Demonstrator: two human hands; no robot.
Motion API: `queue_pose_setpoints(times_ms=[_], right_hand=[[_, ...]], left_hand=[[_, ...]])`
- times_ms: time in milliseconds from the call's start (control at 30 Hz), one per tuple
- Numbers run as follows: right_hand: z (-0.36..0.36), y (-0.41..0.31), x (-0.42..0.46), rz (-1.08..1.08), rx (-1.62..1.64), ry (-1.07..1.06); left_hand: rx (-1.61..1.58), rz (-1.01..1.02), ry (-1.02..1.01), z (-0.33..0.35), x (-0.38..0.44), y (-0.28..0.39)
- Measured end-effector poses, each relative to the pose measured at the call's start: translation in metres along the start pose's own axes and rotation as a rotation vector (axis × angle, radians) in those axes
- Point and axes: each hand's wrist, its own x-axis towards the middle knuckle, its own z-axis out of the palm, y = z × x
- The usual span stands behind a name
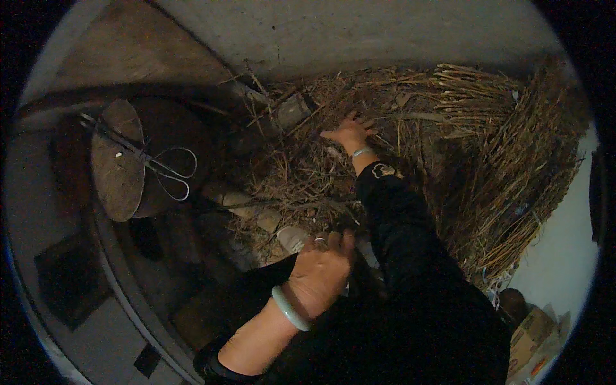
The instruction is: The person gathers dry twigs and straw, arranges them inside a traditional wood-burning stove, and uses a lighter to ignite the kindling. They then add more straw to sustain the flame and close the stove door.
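Observation:
My right hand point(352, 132) is stretched out over a heap of dry twigs point(308, 168), palm down, with its fingers spread and nothing gripped. A band circles that wrist, below a black sleeve. Nearer to me, my left hand point(323, 269) hangs in front of my body with bent fingers, a ring on one finger and a pale bangle point(290, 309) at the wrist. Its palm faces away, so whether it holds anything is hidden. A light shoe point(292, 239) shows just beyond the left hand, beside the twigs.
Bundled sticks point(474, 96) lie at the back right, and a tall pile of brushwood point(510, 178) leans along the right. On the left are a round metal lid point(119, 161) and tongs with looped handles point(174, 174). A wall point(365, 33) bounds the back; a cardboard box point(532, 339) stands lower right.

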Motion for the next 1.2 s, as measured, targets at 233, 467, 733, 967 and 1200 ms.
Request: queue_pose_setpoints(times_ms=[233, 467, 733, 967, 1200], right_hand=[[-0.012, -0.018, -0.002, -0.114, 0.005, -0.171], [0.010, -0.032, 0.010, 0.053, 0.031, 0.083], [0.007, -0.002, 0.022, -0.066, 0.136, 0.118], [-0.066, 0.048, -0.027, -0.075, 0.399, 0.055], [-0.121, 0.112, -0.080, 0.005, 0.958, 0.132]], left_hand=[[-0.071, 0.022, -0.039, 0.002, 0.007, 0.001], [-0.048, 0.057, -0.099, -0.002, 0.017, 0.007], [-0.125, -0.033, -0.096, -0.012, 0.011, 0.005], [-0.135, -0.065, -0.045, -0.009, -0.002, -0.001], [-0.143, -0.032, 0.036, -0.001, 0.007, 0.001]])
